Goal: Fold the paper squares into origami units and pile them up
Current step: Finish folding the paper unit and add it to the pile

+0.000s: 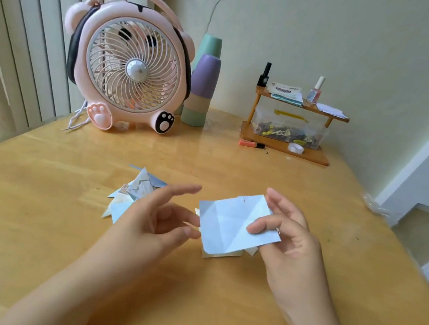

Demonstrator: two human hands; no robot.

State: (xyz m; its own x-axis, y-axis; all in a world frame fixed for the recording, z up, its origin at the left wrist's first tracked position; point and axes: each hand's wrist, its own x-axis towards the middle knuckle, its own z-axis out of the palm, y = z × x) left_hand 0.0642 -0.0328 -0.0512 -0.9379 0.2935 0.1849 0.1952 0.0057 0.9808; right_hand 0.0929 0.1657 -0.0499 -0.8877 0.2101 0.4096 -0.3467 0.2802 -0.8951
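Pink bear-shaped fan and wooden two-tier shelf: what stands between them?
A stack of pastel cups, beside the pink bear-shaped fan; bare table until the wooden two-tier shelf, head view.

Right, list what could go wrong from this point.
The right hand alone pinches the creased paper square, while the left hand is open beside it; the sheet might slip or fold off its creases. The fan faces the loose pile; if running, it could scatter the units.

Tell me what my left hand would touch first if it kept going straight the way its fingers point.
Probably the blue paper square held by your right hand: the left hand points toward its left edge. How their heights compare is unclear from this view.
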